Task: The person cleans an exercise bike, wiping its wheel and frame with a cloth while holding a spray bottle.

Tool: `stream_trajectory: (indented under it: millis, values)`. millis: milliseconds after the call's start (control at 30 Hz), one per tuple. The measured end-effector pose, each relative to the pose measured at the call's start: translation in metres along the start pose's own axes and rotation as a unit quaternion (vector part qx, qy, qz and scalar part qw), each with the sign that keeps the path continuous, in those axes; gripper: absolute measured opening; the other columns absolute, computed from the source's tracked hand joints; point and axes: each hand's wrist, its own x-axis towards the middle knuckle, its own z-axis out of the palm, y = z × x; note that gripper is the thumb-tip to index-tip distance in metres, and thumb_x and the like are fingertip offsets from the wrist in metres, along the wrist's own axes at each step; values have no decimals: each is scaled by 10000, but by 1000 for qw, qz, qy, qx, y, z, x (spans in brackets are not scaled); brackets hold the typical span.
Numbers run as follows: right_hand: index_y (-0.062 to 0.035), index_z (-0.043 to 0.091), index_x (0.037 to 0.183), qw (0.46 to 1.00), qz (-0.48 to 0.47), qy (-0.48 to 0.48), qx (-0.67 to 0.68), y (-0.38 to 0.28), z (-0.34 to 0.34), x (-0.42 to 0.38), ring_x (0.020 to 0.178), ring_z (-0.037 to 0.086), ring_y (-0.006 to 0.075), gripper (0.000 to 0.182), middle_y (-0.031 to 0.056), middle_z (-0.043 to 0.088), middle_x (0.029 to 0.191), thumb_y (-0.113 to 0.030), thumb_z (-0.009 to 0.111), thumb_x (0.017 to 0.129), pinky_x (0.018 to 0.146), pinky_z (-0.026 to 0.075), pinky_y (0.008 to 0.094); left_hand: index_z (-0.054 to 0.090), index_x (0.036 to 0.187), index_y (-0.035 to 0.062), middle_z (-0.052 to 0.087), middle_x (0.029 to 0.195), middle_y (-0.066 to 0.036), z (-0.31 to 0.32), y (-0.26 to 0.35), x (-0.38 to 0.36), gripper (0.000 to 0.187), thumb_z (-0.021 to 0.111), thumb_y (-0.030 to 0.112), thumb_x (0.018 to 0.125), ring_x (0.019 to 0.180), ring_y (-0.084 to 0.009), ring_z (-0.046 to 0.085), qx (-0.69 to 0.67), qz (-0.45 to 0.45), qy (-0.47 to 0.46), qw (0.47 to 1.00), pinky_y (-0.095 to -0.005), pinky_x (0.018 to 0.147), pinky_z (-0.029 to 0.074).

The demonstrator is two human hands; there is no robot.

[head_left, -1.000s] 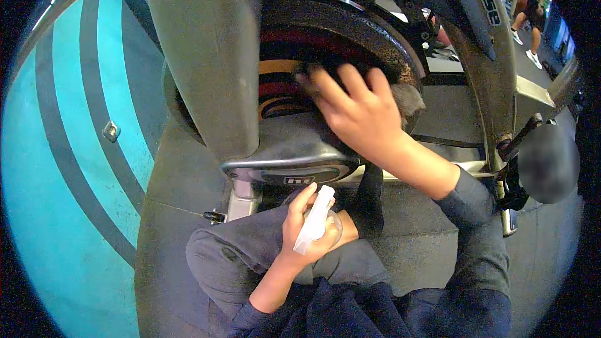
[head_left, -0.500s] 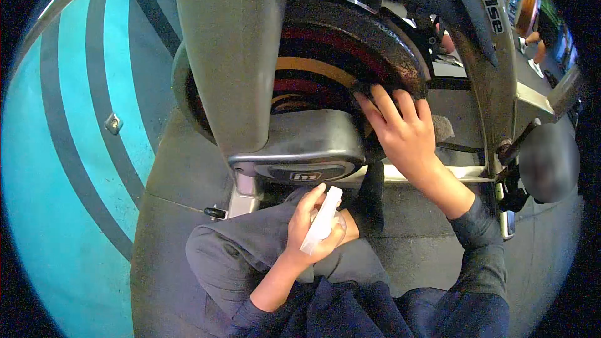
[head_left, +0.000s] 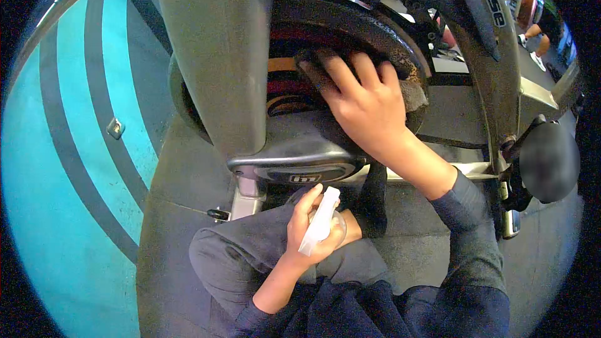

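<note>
Moved up and leftward since half a second ago: right hand [head_left: 366, 103], from the lower right edge of the dark, speckled round metal flywheel [head_left: 369, 25] to a spot higher on its face, over the red and orange rings. Spread flat now, fingers [head_left: 341, 72] fanned, pressing a grey cloth [head_left: 410, 94] against the wheel; cloth mostly hidden under the palm, one corner showing just right of the knuckles, another dark edge beyond the fingertips. No closed grasp on it, only pressure of the open hand.

Unchanged in place: left hand [head_left: 310, 228], low in the middle, resting on a grey-trousered knee [head_left: 231, 256], curled round a white plastic spray bottle [head_left: 319, 219], thumb along the nozzle side, nozzle tilted up toward the machine.

Between the two hands, the grey moulded guard with a small logo badge [head_left: 300, 166], just beneath the flywheel. To the left, the broad grey frame column [head_left: 213, 50] crossing in front of the wheel. Under all, grey rubber flooring [head_left: 181, 169] meeting a turquoise floor with grey curved stripes [head_left: 62, 150]. Far upper right, another person's legs [head_left: 538, 31], well apart.
</note>
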Motion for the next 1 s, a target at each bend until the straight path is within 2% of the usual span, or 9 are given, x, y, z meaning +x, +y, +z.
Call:
stream_trajectory:
  millis: [300, 433, 500, 533, 567, 667, 700, 767, 1000]
  values:
    - [-192, 679, 1066, 995, 58, -78, -23, 16, -22, -58, 831, 527, 198, 373, 31, 568, 1057, -135, 556, 718, 641, 409, 326, 339, 1317, -6, 617, 1013, -178, 0, -1, -1, 701, 682, 29, 707, 898, -271, 634, 3, 12, 2, 1000, -359, 791, 518]
    - [-183, 680, 1060, 994, 74, -74, -8, 12, -18, -56, 831, 526, 193, 344, 31, 568, 1052, -134, 574, 737, 640, 406, 326, 332, 1319, -6, 607, 1020, -179, 2, -1, 2, 710, 686, 30, 703, 893, -269, 628, 4, 16, -14, 1000, -359, 785, 513]
    - [-184, 679, 1062, 998, 56, -41, -10, 11, -12, -48, 828, 524, 189, 348, 25, 567, 1050, -152, 581, 730, 635, 403, 326, 328, 1321, -6, 605, 1024, -180, 2, -2, 0, 716, 687, 33, 703, 894, -270, 628, 12, 15, -16, 1000, -360, 788, 513]
    - [-163, 696, 911, 999, 45, 1, -8, 10, -3, -42, 807, 490, 180, 225, -10, 560, 1002, -221, 597, 717, 593, 371, 328, 323, 1323, -6, 604, 1027, -181, 2, -2, -1, 721, 688, 36, 703, 894, -272, 629, 20, 13, -16, 1000, -360, 792, 512]
    - [-147, 690, 835, 999, 45, -2, 5, 7, -5, -33, 808, 490, 185, 175, -10, 559, 988, -224, 606, 703, 591, 374, 341, 323, 1323, -6, 604, 1027, -181, 2, -3, -1, 721, 688, 36, 703, 894, -272, 629, 21, 12, -16, 1000, -360, 792, 512]
    - [-136, 656, 738, 999, 28, 20, 40, 0, 2, -10, 827, 499, 194, 111, -3, 549, 961, -223, 595, 705, 589, 384, 363, 330, 1319, -7, 601, 1022, -181, 3, -2, -1, 709, 684, 39, 706, 894, -271, 630, 4, 13, -10, 1000, -357, 789, 514]
    - [-141, 655, 744, 999, 23, 10, 39, -3, 2, 1, 835, 497, 194, 119, -6, 546, 955, -229, 589, 700, 588, 387, 360, 335, 1318, -7, 601, 1017, -179, 2, 0, 1, 704, 682, 40, 707, 890, -269, 630, 10, 19, -10, 1000, -355, 787, 515]
    - [-228, 660, 1113, 999, 27, -27, 28, -4, -4, 3, 835, 497, 198, 392, 6, 548, 1009, -214, 524, 745, 644, 407, 323, 340, 1316, -8, 601, 1011, -178, 1, 1, 2, 698, 680, 40, 708, 886, -267, 630, 18, 25, -9, 999, -352, 784, 515]
    - [-207, 677, 1069, 994, 90, -65, 16, 6, -17, -34, 840, 519, 212, 405, 42, 567, 1037, -102, 559, 696, 633, 415, 331, 348, 1314, -25, 594, 1008, -176, 2, 1, -2, 696, 675, 22, 701, 878, -269, 630, 14, 23, -1, 1000, -350, 783, 514]
